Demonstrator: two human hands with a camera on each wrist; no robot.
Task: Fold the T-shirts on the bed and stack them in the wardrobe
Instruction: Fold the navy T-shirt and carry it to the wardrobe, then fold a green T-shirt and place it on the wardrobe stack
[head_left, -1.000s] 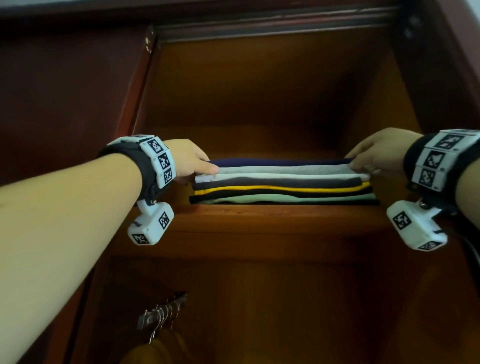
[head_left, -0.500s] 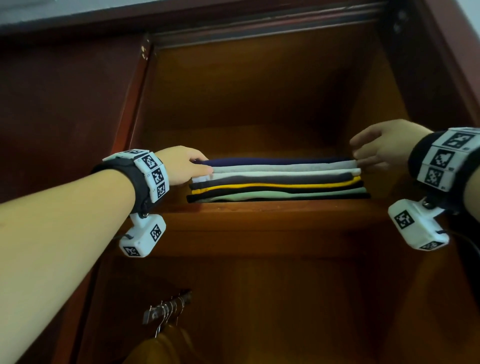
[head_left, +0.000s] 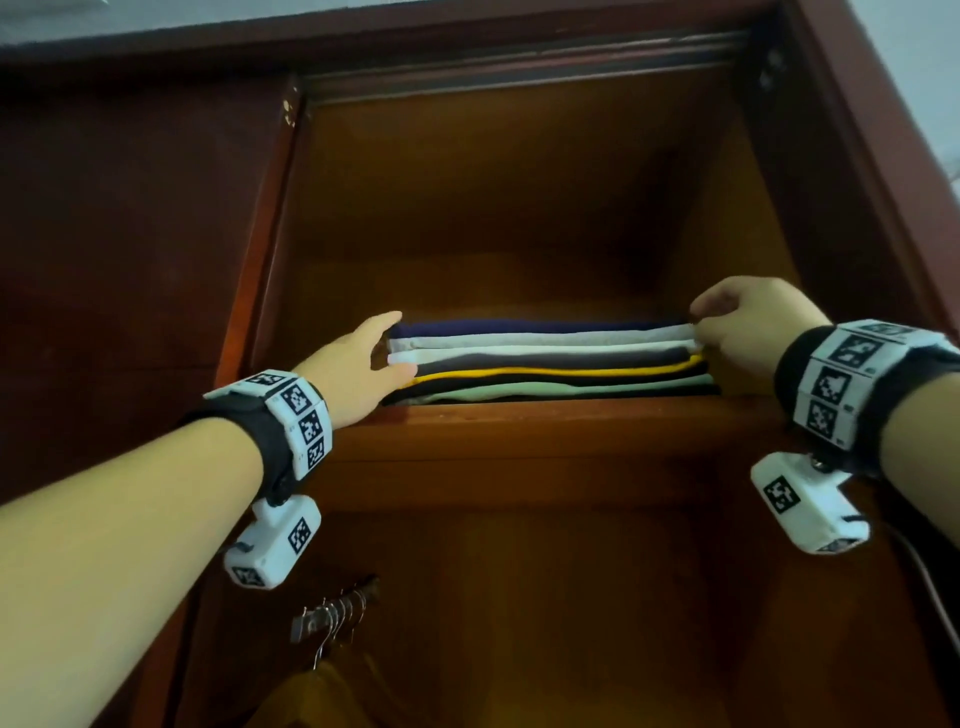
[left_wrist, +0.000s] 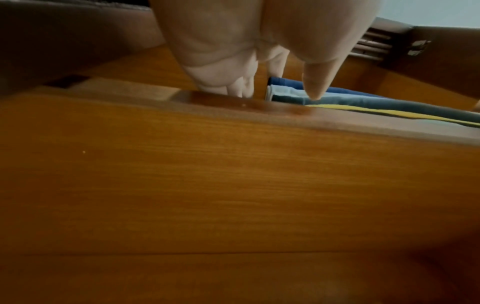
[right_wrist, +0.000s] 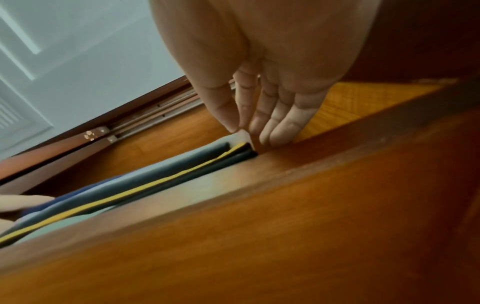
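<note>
Head view: stack of folded T-shirts (head_left: 550, 361) lying on the upper wardrobe shelf (head_left: 545, 431), navy on top, then pale grey, white, dark grey, yellow, black and mint edges. Left hand (head_left: 358, 371) meets the stack's left end with straight fingers and thumb spread. Right hand (head_left: 753, 330) pinches the pale upper layers at the right end. Soft, light cloth likely slumps if taken by one edge; supporting both ends from beneath seems best. Clothes hangers (head_left: 332, 618) hang below the shelf. Wrist bands bear only square coded markers; no readable writing.
</note>
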